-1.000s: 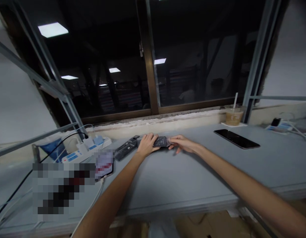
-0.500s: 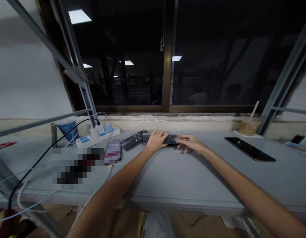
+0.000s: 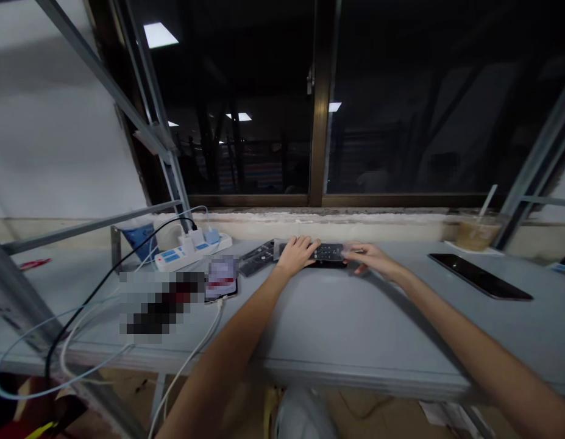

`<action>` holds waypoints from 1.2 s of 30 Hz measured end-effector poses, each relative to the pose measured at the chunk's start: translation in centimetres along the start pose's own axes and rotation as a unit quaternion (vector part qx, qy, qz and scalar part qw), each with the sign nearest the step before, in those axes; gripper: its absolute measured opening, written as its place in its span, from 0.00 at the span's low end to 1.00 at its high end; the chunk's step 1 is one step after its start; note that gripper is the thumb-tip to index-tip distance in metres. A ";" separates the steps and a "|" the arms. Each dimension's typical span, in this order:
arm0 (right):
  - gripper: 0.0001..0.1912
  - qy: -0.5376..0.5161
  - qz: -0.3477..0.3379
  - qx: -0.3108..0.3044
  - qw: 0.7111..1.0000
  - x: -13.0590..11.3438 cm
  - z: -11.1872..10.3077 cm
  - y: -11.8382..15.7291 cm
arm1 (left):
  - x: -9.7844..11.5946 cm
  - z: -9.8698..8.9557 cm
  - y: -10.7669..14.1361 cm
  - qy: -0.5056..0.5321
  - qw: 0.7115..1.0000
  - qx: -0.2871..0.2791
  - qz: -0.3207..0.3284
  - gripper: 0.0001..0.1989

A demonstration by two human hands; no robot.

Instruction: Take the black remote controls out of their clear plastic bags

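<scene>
From this end I judge the remote control light and rigid — its clear plastic sleeve looks slack and slippery, so I'd take it firmly by both long edges, off the keys. It is slim and black with small pale-marked buttons, lying crosswise at twelve o'clock on the bench. My left hand curls over its nine o'clock part; my right hand pinches narrowly at the three o'clock end. Whether the dark strip underneath is shadow or something solid, I can't tell. A second remote lies at eleven o'clock.
</scene>
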State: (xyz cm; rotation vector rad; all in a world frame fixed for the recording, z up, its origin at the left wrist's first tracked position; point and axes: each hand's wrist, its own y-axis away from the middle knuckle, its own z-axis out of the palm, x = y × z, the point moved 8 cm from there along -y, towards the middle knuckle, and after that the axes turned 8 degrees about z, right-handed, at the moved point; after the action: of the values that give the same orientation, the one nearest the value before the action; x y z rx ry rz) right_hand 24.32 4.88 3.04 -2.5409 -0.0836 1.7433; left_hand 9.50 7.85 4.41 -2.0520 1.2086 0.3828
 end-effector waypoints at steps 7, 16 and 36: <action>0.17 -0.012 0.012 0.021 1.000 0.9 -1.2 -0.1 | -1.1 0.5 0.3 0.000 0.999 -0.024 -0.021 0.25; 0.16 -0.264 0.071 0.212 0.938 4.1 -5.4 -0.9 | -3.8 1.3 1.7 0.066 0.982 -0.030 -0.172 0.16; 0.14 -0.192 0.106 0.225 0.949 2.3 -1.0 0.1 | -4.1 2.9 2.2 0.144 0.956 -0.082 -0.241 0.14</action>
State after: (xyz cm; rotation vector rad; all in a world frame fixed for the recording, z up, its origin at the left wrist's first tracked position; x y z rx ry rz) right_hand 26.07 4.97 1.23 -1.9257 0.5263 2.0259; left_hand 5.84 11.82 3.78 -2.5220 0.8063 -0.0540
